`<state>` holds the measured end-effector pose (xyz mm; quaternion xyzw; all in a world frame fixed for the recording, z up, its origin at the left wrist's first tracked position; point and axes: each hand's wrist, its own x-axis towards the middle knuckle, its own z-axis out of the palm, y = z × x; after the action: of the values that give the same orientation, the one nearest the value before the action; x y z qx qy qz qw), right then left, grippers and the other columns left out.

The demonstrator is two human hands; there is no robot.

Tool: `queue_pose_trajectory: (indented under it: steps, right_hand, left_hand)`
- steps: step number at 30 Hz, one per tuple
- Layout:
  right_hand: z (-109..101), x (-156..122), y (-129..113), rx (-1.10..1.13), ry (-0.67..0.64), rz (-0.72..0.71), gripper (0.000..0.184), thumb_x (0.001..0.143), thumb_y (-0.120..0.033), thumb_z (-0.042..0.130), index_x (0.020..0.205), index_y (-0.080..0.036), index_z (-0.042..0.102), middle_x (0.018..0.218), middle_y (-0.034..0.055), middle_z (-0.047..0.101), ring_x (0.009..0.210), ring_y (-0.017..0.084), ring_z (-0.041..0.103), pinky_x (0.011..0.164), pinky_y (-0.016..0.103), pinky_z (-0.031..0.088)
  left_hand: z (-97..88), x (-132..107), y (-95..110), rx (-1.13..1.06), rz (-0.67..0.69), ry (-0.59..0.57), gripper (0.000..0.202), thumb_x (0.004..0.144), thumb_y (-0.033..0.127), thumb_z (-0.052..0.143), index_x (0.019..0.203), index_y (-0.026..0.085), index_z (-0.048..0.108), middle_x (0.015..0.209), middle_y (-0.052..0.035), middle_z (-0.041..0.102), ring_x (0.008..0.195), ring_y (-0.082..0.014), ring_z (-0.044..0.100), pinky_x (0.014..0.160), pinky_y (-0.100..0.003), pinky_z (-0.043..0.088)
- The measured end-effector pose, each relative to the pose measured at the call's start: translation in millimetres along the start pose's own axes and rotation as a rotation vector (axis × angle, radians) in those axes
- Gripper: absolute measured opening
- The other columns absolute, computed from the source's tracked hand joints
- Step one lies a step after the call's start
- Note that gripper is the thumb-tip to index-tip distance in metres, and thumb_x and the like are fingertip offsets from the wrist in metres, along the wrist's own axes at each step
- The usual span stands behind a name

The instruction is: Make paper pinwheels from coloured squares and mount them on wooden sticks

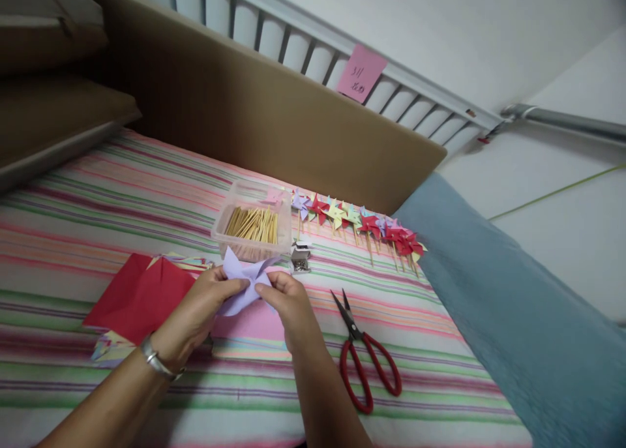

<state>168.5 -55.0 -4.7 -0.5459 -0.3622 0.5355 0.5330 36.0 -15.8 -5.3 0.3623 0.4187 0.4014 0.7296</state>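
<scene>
Both hands at work over a striped sheet (98, 194). The left hand (198, 308), with a bracelet (156, 360) at the wrist, and the right hand (288, 304) meet in front of the body. Each has fingers and thumb closed in a pinch on one lilac paper (242, 278), whose pointed flaps stand up between and above the fingertips. The lilac paper is held just clear of the sheet, directly over a pink sheet (249, 330) that tops a small stack.

Left of the left hand: red paper (139, 295) lying flat over further coloured sheets. Just beyond the hands: a clear box (249, 247) holding sticks (254, 224), with a small tin of pins (300, 257) beside it on the right. Beyond and right of the right hand: a row of pinwheels (366, 225) on sticks. Near the right forearm: red-handled scissors (364, 357), blades slightly apart and pointing away. Far right: blue cloth (513, 317). Far side: cardboard (274, 109) on edge, and a pink note (360, 73) on the rail behind.
</scene>
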Motion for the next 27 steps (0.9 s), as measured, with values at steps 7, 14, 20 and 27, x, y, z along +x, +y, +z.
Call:
queue_pose_trajectory:
  steps: [7, 14, 20, 27]
  right_hand:
    - [-1.7, 4.0, 5.3, -0.033, 0.021, -0.012, 0.011, 0.065, -0.023, 0.067, 0.074, -0.016, 0.070, 0.070, 0.0002, 0.069, 0.067, 0.017, 0.061, 0.067, 0.028, 0.046]
    - [-0.3, 4.7, 5.9, -0.071, 0.029, -0.020, 0.012, 0.065, -0.024, 0.068, 0.074, -0.015, 0.069, 0.069, 0.0004, 0.069, 0.069, 0.019, 0.062, 0.067, 0.029, 0.047]
    - [4.9, 1.7, 2.4, -0.049, 0.009, -0.074, 0.017, 0.067, -0.024, 0.069, 0.082, -0.018, 0.067, 0.081, 0.0020, 0.071, 0.078, 0.020, 0.064, 0.073, 0.030, 0.048]
    - [5.0, 3.7, 0.7, -0.162, 0.162, -0.037, 0.020, 0.063, -0.024, 0.066, 0.051, -0.019, 0.050, 0.050, -0.0069, 0.045, 0.050, 0.010, 0.040, 0.050, 0.022, 0.033]
  left_hand:
    - [-0.5, 1.8, -6.7, 0.024, -0.039, -0.028, 0.020, 0.058, 0.023, 0.077, 0.076, 0.015, 0.075, 0.069, -0.0044, 0.074, 0.059, -0.0162, 0.063, 0.057, -0.024, 0.045]
    - [-2.6, 3.7, -7.3, 0.000, -0.043, -0.053, 0.017, 0.059, 0.024, 0.079, 0.074, 0.016, 0.075, 0.068, -0.0034, 0.074, 0.058, -0.0146, 0.062, 0.056, -0.022, 0.044]
    - [-1.3, 3.2, -6.1, 0.089, -0.002, 0.016, 0.020, 0.056, 0.024, 0.079, 0.074, 0.015, 0.076, 0.067, -0.0043, 0.074, 0.058, -0.0174, 0.063, 0.058, -0.024, 0.046]
    - [1.7, 6.0, -9.3, 0.161, 0.040, 0.021, 0.016, 0.050, 0.020, 0.081, 0.064, 0.018, 0.075, 0.064, -0.0034, 0.074, 0.058, -0.0196, 0.064, 0.059, -0.027, 0.048]
